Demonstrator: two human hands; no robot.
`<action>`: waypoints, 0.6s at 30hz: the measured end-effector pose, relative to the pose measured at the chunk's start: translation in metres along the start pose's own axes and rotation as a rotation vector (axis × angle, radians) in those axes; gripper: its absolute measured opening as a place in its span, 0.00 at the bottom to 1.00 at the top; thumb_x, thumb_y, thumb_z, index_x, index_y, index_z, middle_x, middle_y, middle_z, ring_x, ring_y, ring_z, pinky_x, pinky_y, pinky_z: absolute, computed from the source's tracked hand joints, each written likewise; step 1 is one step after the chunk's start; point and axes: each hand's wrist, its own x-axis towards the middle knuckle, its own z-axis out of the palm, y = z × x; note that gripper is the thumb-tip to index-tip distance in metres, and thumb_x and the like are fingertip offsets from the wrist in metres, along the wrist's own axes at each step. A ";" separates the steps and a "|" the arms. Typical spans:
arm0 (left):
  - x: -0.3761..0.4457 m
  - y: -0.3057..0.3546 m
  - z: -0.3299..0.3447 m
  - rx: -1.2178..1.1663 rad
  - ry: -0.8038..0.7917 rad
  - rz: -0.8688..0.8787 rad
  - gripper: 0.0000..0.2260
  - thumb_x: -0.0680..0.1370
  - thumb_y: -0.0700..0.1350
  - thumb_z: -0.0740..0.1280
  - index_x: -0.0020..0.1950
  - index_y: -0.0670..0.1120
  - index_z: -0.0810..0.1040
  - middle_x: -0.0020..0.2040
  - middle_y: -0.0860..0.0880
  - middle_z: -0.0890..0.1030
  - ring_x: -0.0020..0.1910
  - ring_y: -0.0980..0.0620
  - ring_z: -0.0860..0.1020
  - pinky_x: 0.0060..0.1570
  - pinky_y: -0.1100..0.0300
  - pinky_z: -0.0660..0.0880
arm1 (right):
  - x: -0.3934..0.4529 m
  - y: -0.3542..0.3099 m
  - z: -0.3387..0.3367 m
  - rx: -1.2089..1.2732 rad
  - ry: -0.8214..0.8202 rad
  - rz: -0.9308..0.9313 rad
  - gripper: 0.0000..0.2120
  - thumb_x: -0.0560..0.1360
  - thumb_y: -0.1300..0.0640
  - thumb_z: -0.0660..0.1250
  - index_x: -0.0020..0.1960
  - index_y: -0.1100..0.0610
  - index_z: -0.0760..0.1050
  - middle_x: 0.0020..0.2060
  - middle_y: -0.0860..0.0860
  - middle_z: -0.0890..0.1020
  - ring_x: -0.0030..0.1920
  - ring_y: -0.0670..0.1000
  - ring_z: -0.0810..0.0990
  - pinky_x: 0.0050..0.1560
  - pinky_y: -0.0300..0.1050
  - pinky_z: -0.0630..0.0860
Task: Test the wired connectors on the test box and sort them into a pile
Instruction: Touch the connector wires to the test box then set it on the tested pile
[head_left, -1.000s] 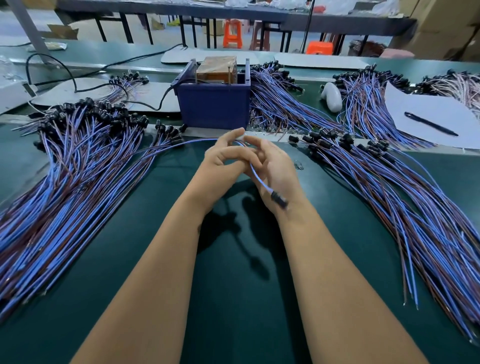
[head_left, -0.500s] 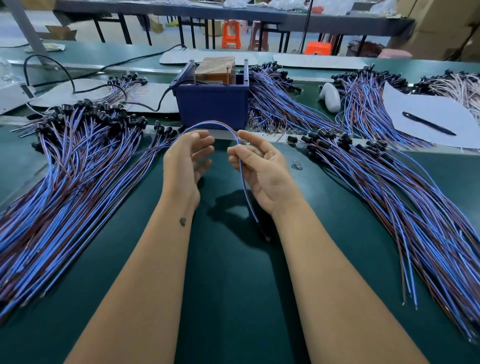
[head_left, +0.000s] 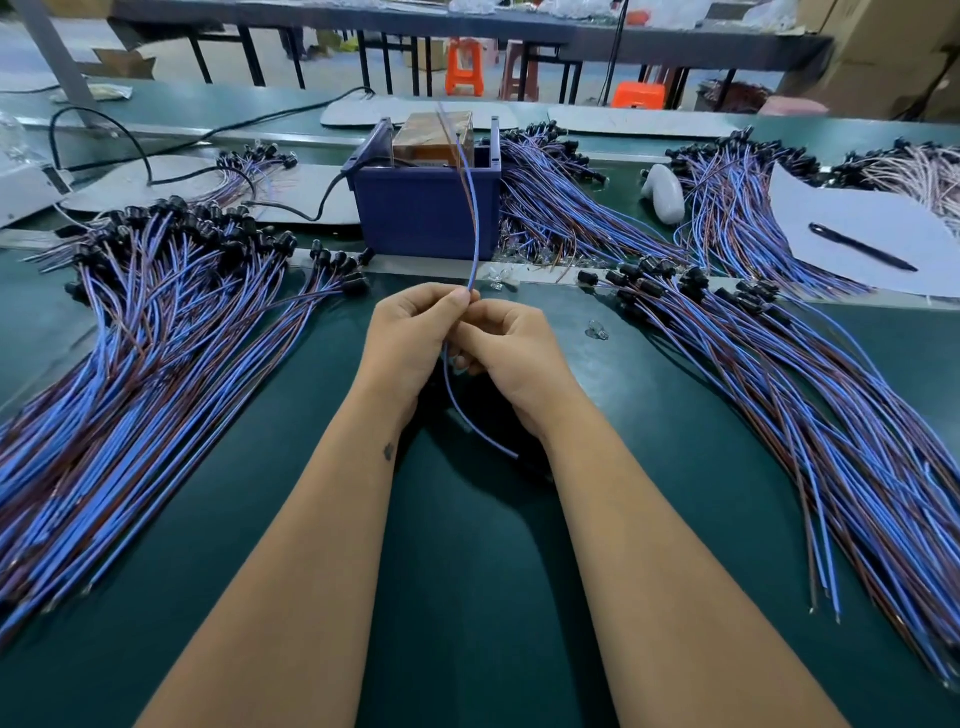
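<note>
A single blue wire (head_left: 470, 208) is pinched between the curled fingers of the left hand (head_left: 410, 338) and right hand (head_left: 511, 353); above the fingertips it rises before the test box (head_left: 426, 208), perhaps touching it.

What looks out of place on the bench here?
Two small clear pieces lie loose on the green mat: one just before the blue test box, one right of the right hand. Both sit apart from the wire piles. What they are, I cannot tell.
</note>
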 end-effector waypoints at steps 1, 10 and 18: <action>0.000 0.000 0.000 -0.013 0.010 -0.005 0.09 0.80 0.39 0.66 0.41 0.44 0.83 0.34 0.45 0.81 0.30 0.48 0.75 0.28 0.60 0.74 | 0.000 0.000 0.000 0.004 0.008 0.011 0.02 0.76 0.66 0.68 0.47 0.65 0.79 0.31 0.53 0.80 0.28 0.45 0.74 0.31 0.33 0.72; 0.005 -0.005 -0.004 0.104 0.067 0.040 0.11 0.81 0.41 0.65 0.41 0.48 0.82 0.36 0.51 0.83 0.35 0.50 0.80 0.38 0.54 0.81 | 0.001 0.000 0.001 0.001 0.060 -0.024 0.05 0.77 0.66 0.67 0.44 0.61 0.77 0.30 0.51 0.78 0.26 0.40 0.74 0.30 0.30 0.70; 0.010 -0.008 -0.011 0.188 0.220 0.083 0.09 0.83 0.42 0.61 0.45 0.50 0.77 0.32 0.56 0.80 0.32 0.61 0.80 0.35 0.68 0.75 | 0.004 0.001 -0.005 0.000 0.228 -0.037 0.08 0.78 0.64 0.66 0.41 0.57 0.77 0.32 0.53 0.79 0.29 0.43 0.75 0.31 0.31 0.70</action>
